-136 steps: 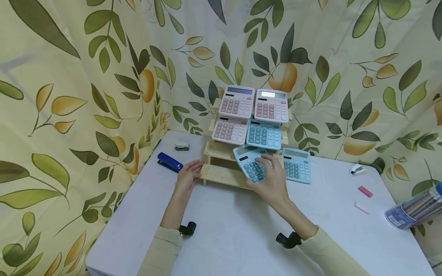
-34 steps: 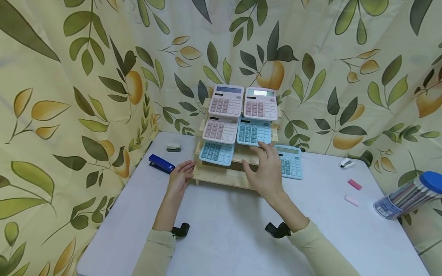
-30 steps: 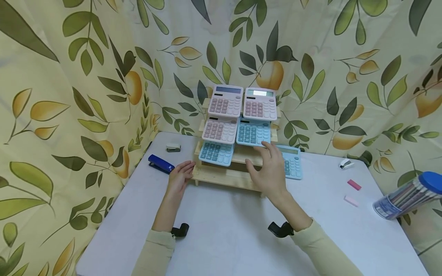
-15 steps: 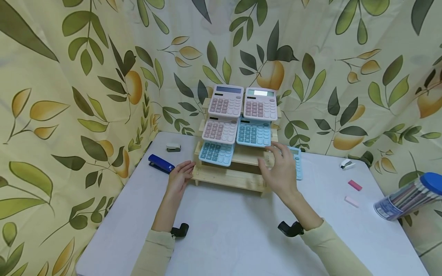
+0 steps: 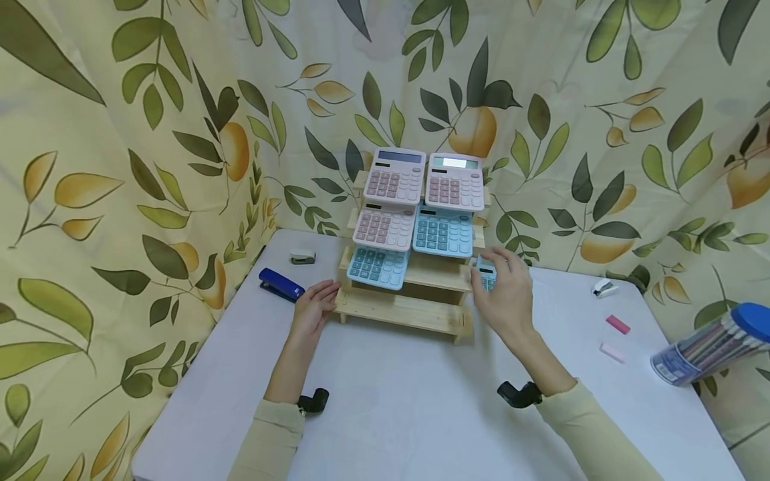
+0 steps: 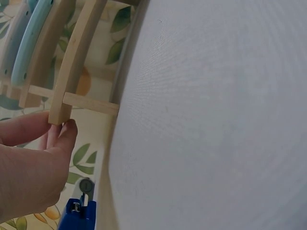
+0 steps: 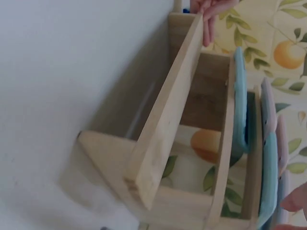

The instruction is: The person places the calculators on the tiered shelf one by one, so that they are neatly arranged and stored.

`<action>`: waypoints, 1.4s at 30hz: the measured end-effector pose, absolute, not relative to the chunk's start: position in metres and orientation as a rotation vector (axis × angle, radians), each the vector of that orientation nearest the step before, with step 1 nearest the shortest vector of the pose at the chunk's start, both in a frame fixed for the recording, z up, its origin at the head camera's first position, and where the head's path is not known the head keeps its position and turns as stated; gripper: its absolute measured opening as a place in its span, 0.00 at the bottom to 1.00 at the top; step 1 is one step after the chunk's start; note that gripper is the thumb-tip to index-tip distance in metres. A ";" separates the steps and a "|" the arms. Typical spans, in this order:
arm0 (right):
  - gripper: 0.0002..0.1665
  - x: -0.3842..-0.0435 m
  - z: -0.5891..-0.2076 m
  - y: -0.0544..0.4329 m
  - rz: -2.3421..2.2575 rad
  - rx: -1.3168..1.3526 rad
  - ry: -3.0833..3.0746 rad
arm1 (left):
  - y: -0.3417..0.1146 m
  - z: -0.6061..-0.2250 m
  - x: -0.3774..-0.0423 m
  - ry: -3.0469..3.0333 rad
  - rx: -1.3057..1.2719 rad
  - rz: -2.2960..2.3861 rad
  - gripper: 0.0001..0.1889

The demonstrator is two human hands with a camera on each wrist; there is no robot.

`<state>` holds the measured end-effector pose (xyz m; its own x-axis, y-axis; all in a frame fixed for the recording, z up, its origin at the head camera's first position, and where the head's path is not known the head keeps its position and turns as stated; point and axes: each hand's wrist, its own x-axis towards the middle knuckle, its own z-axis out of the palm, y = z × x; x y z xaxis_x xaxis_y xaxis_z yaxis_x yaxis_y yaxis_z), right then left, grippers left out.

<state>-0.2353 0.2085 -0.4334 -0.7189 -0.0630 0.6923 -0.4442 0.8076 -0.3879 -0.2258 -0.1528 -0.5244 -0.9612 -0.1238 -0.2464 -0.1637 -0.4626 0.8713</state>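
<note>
A tiered wooden rack (image 5: 391, 310) stands on the table with calculators leaning on its upper tiers. Two pink ones, including a pink calculator (image 5: 394, 175), are on top; below come a pink calculator (image 5: 383, 227) beside a blue calculator (image 5: 443, 232). Lower left is another blue calculator (image 5: 377, 267). My left hand (image 5: 315, 310) pinches the left end of the lowest shelf (image 6: 74, 67) between thumb and fingers. Right of the rack, my right hand (image 5: 508, 297) is over a blue calculator (image 5: 486, 270) on the table, thumb and forefinger apart, hiding most of it.
A blue stapler (image 5: 281, 284) and a small stapler (image 5: 302, 256) lie left of the rack. To the right are a white stapler (image 5: 604, 287), two pink erasers, including a dark pink eraser (image 5: 617, 324), and a tub of pencils (image 5: 692, 354). A patterned curtain closes the back.
A blue calculator, earlier in my right hand, now sits lower left on the rack. My right hand has moved right, from the rack to the calculator on the table. My left hand stays put.
</note>
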 end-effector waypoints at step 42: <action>0.26 -0.294 -0.501 0.275 0.715 0.090 -2.644 | -0.152 -0.524 -0.226 1.615 -0.430 2.630 0.35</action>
